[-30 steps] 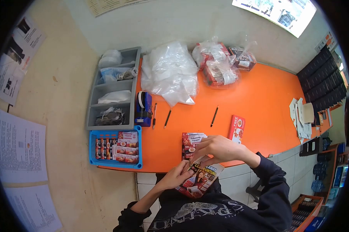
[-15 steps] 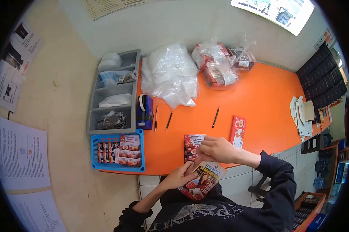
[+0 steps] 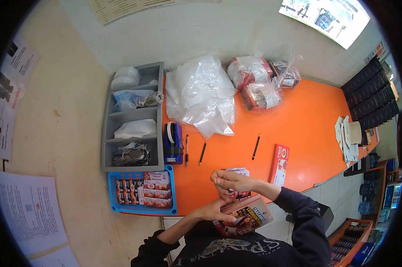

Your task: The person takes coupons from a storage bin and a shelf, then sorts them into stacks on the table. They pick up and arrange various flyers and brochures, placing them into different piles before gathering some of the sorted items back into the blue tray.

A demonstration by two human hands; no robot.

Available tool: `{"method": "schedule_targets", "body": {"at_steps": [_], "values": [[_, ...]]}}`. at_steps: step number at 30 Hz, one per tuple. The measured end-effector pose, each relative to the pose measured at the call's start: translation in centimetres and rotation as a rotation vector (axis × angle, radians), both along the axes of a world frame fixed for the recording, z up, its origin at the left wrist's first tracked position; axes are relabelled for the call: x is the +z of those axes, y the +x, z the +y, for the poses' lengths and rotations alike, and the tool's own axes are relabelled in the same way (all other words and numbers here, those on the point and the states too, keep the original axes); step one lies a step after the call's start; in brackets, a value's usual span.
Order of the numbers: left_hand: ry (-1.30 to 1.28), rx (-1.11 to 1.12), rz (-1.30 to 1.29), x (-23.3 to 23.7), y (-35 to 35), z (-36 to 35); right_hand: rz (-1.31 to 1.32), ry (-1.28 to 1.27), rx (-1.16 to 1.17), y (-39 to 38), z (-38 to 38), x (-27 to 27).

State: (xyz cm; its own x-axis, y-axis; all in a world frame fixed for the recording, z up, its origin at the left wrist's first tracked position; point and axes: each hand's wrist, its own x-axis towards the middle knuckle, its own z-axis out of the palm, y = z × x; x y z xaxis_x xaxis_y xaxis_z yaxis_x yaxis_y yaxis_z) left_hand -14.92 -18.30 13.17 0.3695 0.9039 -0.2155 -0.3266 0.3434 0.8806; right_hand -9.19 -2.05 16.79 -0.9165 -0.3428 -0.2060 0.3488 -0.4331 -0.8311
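Observation:
My left hand grips a thick stack of printed flyers in front of my chest, the thumb lying across the top sheet. Just above the stack's upper left edge is my right hand, its fingers pinched together. Whatever those fingers hold, if anything, is too small to make out. Behind the right hand, a small pile of coupon cards lies near the table's front edge, partly hidden. A red strip-shaped leaflet marked FREE rests farther right.
On the left stand a blue basket of printed cards, a grey compartment tray and a blue tape dispenser. Clear plastic bags and bagged boxes lie at the back of the orange table. Several pens lie mid-table.
My right hand has moved left and away from the flyers' upper edge, now covering more of the coupon pile. The left hand still holds the stack, which is tilted differently. The camera view has shifted.

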Motion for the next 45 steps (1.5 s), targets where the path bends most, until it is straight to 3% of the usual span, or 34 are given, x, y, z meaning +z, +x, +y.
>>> {"method": "schedule_targets", "body": {"at_steps": [3, 5, 9, 11, 13, 14, 16, 19, 20, 23, 25, 27, 29, 32, 35, 36, 39, 40, 43, 45], "values": [[-0.059, -0.062, -0.043, 0.5, -1.3, 0.0, 0.013, 0.056, -0.171, -1.0, -1.3, -0.7], [-0.088, -0.138, -0.120, 0.5, -2.3, 0.4, 0.027, -0.051, -0.223, -1.8, -1.0, -0.7], [-0.074, -0.056, -0.226, 0.1, -2.5, 0.9, 0.029, -0.137, -0.386, -2.9, 0.1, -1.9], [-0.113, -0.028, -0.239, -0.1, -2.5, 0.9, 0.054, -0.285, -0.687, -4.2, 2.2, -2.8], [-0.085, -0.068, -0.235, -0.1, -2.9, 1.2, 0.069, -0.022, -0.867, -4.6, 5.8, -3.1], [-0.069, -0.087, -0.232, -0.1, -3.1, 1.2, 0.054, 0.282, -0.853, -4.3, 7.4, -4.1], [-0.179, -0.070, -0.259, -1.6, -3.7, 0.5, 0.026, 0.891, -0.780, -3.4, 10.1, -7.2], [-0.277, 0.095, -0.342, -2.0, -4.8, -1.0, 0.014, 1.367, -0.623, -1.0, 10.8, -12.1], [-0.303, 0.162, -0.383, -2.7, -4.9, -1.9, 0.068, 1.660, -0.537, -0.1, 10.8, -12.9], [-0.373, 0.362, -0.410, -3.7, -5.2, -4.4, 0.114, 1.734, -0.909, 0.0, 8.4, -9.0], [-0.384, 0.476, -0.405, -2.9, -5.1, -5.9, -0.307, 0.929, -0.973, 1.2, 5.3, -4.0], [-0.377, 0.612, -0.417, -3.3, -4.1, -7.1, -0.396, 0.200, -0.782, 4.0, 2.1, -4.5], [-0.387, 0.694, -0.420, -4.4, -2.9, -8.1, -0.331, 0.272, -0.629, 4.5, -2.9, -4.1], [-0.240, 0.777, -0.265, -3.7, -0.6, -7.5, -0.149, 0.640, -0.697, 3.5, -6.1, -4.2], [-0.316, 0.971, -0.146, -2.0, 1.6, -6.6, -0.368, 0.329, -0.664, 3.2, -5.6, -4.3], [-0.342, 1.022, -0.124, -2.6, 2.4, -7.0, -0.308, 0.325, -0.675, 3.1, -5.5, -3.7], [-0.448, 1.182, -0.784, -3.8, 3.5, -7.5, -0.330, 0.280, -0.643, 3.8, -4.9, -5.2], [-0.397, 1.208, -0.613, -3.6, 3.9, -7.2, -0.331, 0.216, -0.666, 3.8, -5.0, -5.2], [-0.390, 1.396, -0.383, -4.3, 4.9, -6.8, -0.335, 0.579, -0.646, 4.4, -5.2, -5.1], [-0.366, 1.404, -0.251, -6.2, 4.8, -7.1, -0.285, 0.694, -0.634, 4.5, -4.9, -5.5]]}}
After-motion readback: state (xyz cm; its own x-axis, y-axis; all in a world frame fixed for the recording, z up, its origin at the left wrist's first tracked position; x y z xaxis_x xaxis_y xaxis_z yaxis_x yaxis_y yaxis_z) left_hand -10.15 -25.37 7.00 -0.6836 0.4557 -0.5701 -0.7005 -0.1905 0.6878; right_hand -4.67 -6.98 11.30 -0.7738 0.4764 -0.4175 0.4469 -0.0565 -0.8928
